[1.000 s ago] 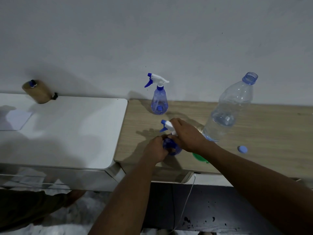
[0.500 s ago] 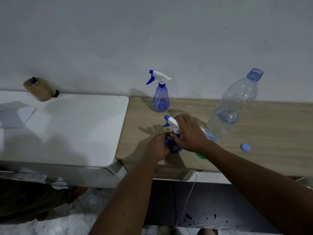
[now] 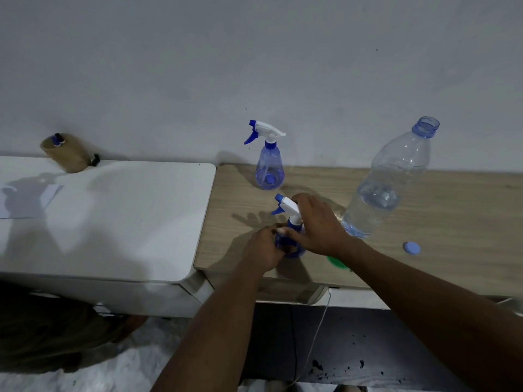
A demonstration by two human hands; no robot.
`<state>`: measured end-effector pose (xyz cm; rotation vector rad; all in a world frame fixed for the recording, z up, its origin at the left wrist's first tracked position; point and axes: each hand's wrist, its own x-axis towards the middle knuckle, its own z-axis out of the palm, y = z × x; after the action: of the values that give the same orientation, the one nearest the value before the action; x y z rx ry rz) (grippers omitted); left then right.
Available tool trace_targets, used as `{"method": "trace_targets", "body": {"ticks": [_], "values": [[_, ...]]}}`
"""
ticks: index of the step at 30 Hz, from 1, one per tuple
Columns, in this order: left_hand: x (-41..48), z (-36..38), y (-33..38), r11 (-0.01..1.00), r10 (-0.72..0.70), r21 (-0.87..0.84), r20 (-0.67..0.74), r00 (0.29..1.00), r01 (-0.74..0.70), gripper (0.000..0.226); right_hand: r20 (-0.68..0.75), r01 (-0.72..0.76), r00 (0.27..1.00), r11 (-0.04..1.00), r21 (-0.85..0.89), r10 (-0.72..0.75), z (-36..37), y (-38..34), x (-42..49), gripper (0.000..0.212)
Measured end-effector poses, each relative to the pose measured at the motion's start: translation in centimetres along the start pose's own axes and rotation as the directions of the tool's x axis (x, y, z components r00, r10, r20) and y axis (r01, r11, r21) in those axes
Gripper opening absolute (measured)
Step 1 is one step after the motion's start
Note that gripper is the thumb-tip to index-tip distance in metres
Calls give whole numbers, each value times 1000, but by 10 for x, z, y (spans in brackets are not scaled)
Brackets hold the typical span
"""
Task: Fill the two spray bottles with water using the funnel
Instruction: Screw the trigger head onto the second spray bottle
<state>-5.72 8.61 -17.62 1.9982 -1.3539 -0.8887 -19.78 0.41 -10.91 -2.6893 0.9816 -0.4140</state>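
Observation:
A small blue spray bottle [image 3: 293,222] with a white trigger head stands near the front of the wooden table [image 3: 452,222]. My left hand [image 3: 264,250] grips its blue body. My right hand [image 3: 317,224] wraps its white neck and head from the right. A second blue spray bottle [image 3: 268,165] stands upright by the wall, untouched. A large clear water bottle [image 3: 390,182], uncapped and partly full, stands to the right. Its blue cap [image 3: 411,247] lies on the table. A green funnel [image 3: 336,261] peeks out under my right wrist, mostly hidden.
A white cabinet top [image 3: 113,222] adjoins the wooden table on the left, with a tan roll [image 3: 66,152] against the wall and a sheet of paper [image 3: 25,199]. A thin white cable [image 3: 319,329] hangs below the table edge.
The view has shifted slightly. Both hands stay on the near spray bottle; my right hand has shifted a little around its head.

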Motion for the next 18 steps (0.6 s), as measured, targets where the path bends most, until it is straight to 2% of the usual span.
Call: {"method": "trace_targets", "body": {"ticks": [2, 4, 6, 8, 10, 13, 15, 18], "values": [[1, -1, 1, 1000, -2, -17, 16, 1000, 2, 44, 12, 37, 999, 998, 46, -38, -1, 2, -2, 48], [2, 0, 1, 1000, 0, -26, 35, 999, 1, 47, 16, 3, 1000, 999, 54, -4, -1, -1, -2, 43], [3, 0, -2, 1000, 7, -18, 28, 1000, -6, 46, 5, -34, 999, 999, 27, 34, 1, -2, 0, 48], [2, 0, -1, 1000, 11, -11, 20, 1000, -11, 46, -6, -3, 1000, 1000, 1, 3, 0, 0, -1, 53], [2, -1, -1, 1000, 4, -5, 19, 1000, -4, 47, 4, 39, 999, 999, 35, -39, 0, 3, -3, 47], [3, -1, -1, 1000, -6, -19, 40, 999, 7, 50, 27, -12, 1000, 997, 77, 10, -1, -1, -3, 41], [2, -1, -1, 1000, -5, -23, 32, 999, 5, 49, 21, -47, 999, 997, 56, 46, 0, -2, -1, 44], [3, -2, -1, 1000, 12, -12, 23, 1000, -12, 48, 9, 6, 1000, 999, 44, -7, 2, 3, -4, 45]]}}
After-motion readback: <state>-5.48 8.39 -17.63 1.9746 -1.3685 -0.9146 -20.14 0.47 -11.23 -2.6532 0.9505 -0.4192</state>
